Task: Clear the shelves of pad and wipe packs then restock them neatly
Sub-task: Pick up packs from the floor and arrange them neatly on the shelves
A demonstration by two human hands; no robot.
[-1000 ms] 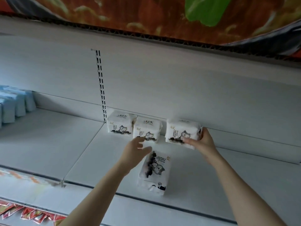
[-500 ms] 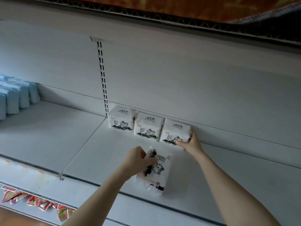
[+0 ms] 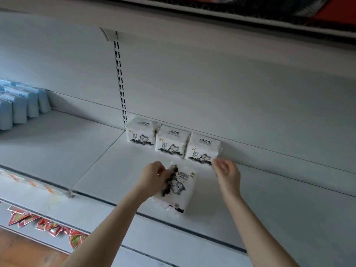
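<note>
- Centrally, a white plastic pack with an ink-drawn cat (image 3: pixel 178 189) lies flat on the white metal shelf (image 3: pixel 269 199), close to its near edge.
- Left hand (image 3: pixel 153 177) grips that pack's far left corner, fingers curled over it.
- Right hand (image 3: pixel 228 173), blurred, hovers just right of the pack, fingers loosely curled and grasping nothing.
- Three matching packs (image 3: pixel 171 143) stand upright, side by side, against the far wall.
- Pale blue packs (image 3: pixel 19 108) stand in a row at the far left.
</note>
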